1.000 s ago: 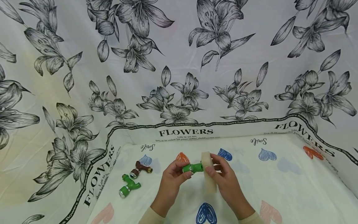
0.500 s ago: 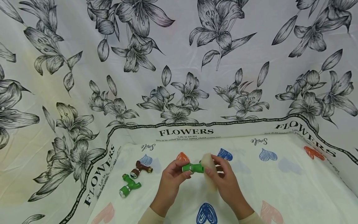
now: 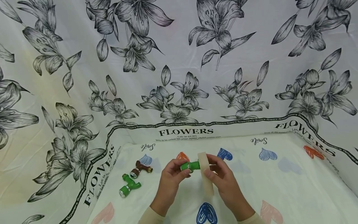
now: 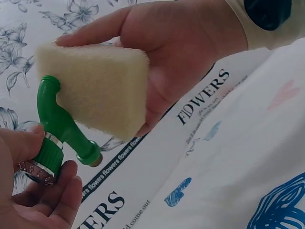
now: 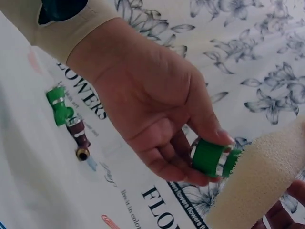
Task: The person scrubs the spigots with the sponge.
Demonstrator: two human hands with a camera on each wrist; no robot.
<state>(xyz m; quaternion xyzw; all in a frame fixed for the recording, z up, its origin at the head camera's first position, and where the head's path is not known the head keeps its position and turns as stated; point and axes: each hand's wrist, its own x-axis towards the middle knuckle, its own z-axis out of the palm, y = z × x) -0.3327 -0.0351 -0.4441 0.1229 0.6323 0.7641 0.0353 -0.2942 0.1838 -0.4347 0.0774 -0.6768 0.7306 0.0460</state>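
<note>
My left hand (image 3: 171, 175) grips a green plastic tap (image 3: 194, 165) by its ribbed, silver-banded knob. The right hand (image 3: 223, 175) holds a thick beige sponge (image 3: 205, 172) between thumb and fingers. In the left wrist view the tap (image 4: 64, 124) has its curved end overlapping the sponge (image 4: 107, 88) face; they look to be in contact. From the right wrist, the sponge (image 5: 264, 176) hides most of the tap, leaving the knob (image 5: 207, 157) showing. Both hands are raised over the cloth.
A second green tap (image 3: 129, 185) lies on the white heart-printed cloth (image 3: 237, 199) to the left. Just behind it lies a brown tap (image 3: 141, 169) with a brass-coloured threaded end. A flower-printed curtain (image 3: 179, 56) stands at the back and sides.
The sponge has turned and shifted slightly left against the tap, with blur half a second ago. The tap has moved a little left and up. Both taps on the cloth stayed put.
</note>
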